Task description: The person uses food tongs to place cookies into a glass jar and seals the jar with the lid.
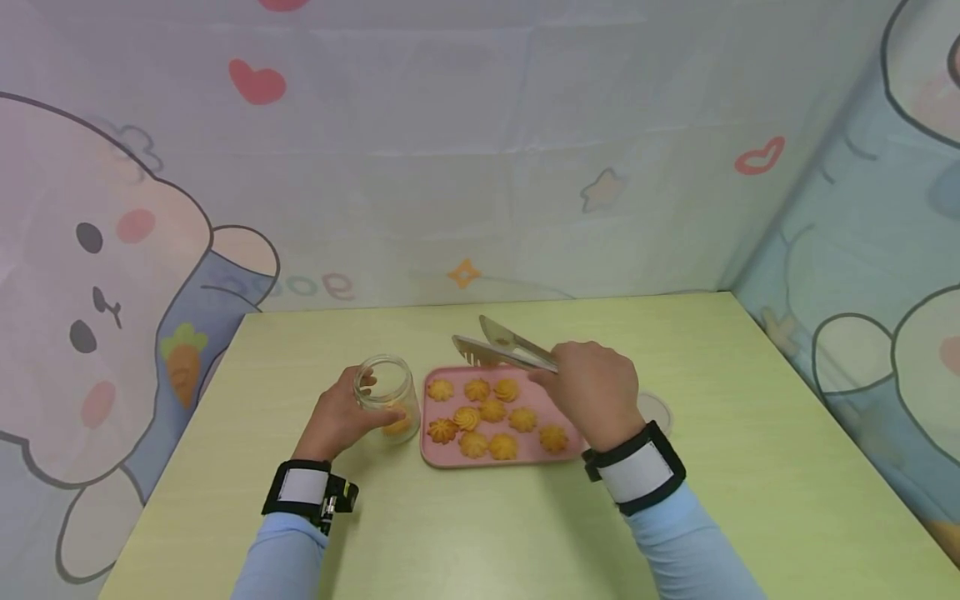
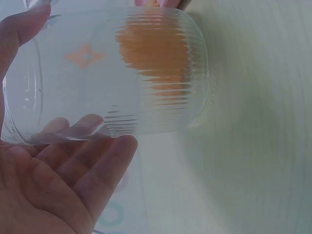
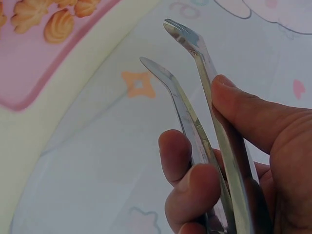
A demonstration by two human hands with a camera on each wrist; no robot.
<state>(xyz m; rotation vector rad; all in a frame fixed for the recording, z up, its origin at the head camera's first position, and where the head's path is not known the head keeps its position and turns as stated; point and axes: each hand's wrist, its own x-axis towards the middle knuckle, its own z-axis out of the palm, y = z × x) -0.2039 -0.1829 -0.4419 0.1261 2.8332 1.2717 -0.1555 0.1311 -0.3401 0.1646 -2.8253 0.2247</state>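
Observation:
My left hand (image 1: pixel 347 419) curls round a clear glass jar (image 2: pixel 83 73) that stands at the left of a pink tray (image 1: pixel 428 433). Inside the jar's bottom lies a golden cookie (image 2: pixel 155 51). My right hand (image 1: pixel 592 387) grips metal tongs (image 1: pixel 517 342) over the back of the tray. In the right wrist view the tongs' tips are a little apart, with nothing between them. Several piped golden cookies (image 1: pixel 522 419) lie on the tray, and the right hand covers part of its right side.
A round pale lid-like disc (image 1: pixel 656 412) lies on the table right of the tray, partly behind the right wrist. The light green table (image 1: pixel 450 533) ends at a printed cloth backdrop (image 1: pixel 525 167) behind and at both sides.

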